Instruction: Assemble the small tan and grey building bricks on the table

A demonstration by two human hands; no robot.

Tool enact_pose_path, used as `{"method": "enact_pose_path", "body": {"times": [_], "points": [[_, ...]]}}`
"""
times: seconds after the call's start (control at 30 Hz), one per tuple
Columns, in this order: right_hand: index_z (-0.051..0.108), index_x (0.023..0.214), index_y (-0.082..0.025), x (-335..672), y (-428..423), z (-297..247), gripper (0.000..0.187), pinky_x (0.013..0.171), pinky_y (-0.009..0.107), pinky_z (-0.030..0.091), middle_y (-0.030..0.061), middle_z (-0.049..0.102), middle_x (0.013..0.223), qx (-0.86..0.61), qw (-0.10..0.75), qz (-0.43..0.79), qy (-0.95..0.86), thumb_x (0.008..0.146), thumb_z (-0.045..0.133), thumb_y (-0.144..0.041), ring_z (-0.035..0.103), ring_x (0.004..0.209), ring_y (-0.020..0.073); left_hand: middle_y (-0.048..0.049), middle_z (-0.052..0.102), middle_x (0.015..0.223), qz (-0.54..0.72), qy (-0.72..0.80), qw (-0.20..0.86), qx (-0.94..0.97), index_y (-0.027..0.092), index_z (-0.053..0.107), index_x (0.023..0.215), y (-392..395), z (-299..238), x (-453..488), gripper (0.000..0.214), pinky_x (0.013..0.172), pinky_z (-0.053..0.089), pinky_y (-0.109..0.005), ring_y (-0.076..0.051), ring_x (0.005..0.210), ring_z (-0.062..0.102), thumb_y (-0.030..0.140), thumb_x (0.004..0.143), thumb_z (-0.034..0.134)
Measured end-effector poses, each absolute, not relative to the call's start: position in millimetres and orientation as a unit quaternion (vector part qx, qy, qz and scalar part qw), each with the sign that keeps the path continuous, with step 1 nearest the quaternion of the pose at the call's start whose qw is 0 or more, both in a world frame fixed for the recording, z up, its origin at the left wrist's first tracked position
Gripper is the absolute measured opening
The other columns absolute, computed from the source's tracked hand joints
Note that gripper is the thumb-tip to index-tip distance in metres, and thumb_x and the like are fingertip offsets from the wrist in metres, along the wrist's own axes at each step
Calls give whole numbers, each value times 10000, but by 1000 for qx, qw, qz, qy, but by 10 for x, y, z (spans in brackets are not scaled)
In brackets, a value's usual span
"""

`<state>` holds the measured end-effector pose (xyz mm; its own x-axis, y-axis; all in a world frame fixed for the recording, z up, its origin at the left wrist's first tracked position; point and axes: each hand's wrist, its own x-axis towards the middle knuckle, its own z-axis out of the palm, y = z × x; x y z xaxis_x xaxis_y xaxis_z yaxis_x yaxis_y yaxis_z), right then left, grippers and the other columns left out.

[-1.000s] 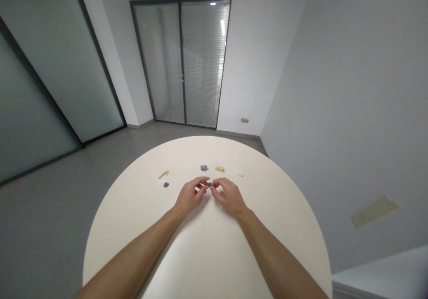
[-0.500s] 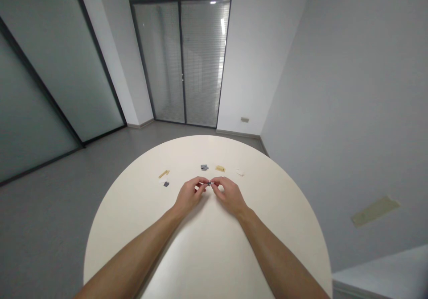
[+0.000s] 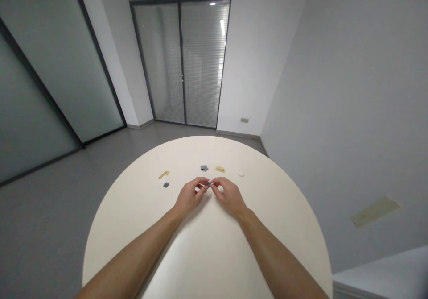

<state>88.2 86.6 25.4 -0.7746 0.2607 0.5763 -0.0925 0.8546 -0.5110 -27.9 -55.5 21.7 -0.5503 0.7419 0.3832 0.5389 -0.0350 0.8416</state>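
Between my two hands, above the middle of the white round table [image 3: 207, 245], is a small dark grey piece [image 3: 208, 183], too small to tell its kind. My left hand [image 3: 193, 193] pinches it from the left with thumb and fingers. From the right, my right hand [image 3: 226, 191] pinches the same piece, its fingertips almost meeting those of the left. Just beyond the hands lie a little pile of grey pieces [image 3: 204, 168] and a group of tan pieces [image 3: 220, 169].
Off to the left on the table are long tan pieces [image 3: 163, 174] and a dark grey piece [image 3: 166, 184]. White pieces [image 3: 240, 173] lie at the right. Past the table stand a glass door [image 3: 183, 62] and a wall [image 3: 347, 111] on the right.
The small grey piece has turned or shifted very slightly left between my fingertips. Both hands stay in nearly the same place.
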Motion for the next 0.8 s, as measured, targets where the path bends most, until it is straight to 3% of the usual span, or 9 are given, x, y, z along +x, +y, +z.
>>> {"method": "enact_pose_path", "body": {"times": [0.33,0.8], "points": [[646,899,-233,897,876,266,64,778,302,477,16,689,846,-40,337,259,-904,920,601,-274,631,816,175,-60,725,1095,543,690,104,467,216,697,1125,-545,135,-333,278,735,546,-274,-183,898,694,320,922,539],[652,1019,-236,908,866,280,115,808,320,483,26,699,887,-37,332,252,-908,931,586,-265,641,842,182,-58,739,1061,558,680,120,461,214,716,1075,-550,197,-305,260,751,563,-289,-181,855,703,327,913,546]]}}
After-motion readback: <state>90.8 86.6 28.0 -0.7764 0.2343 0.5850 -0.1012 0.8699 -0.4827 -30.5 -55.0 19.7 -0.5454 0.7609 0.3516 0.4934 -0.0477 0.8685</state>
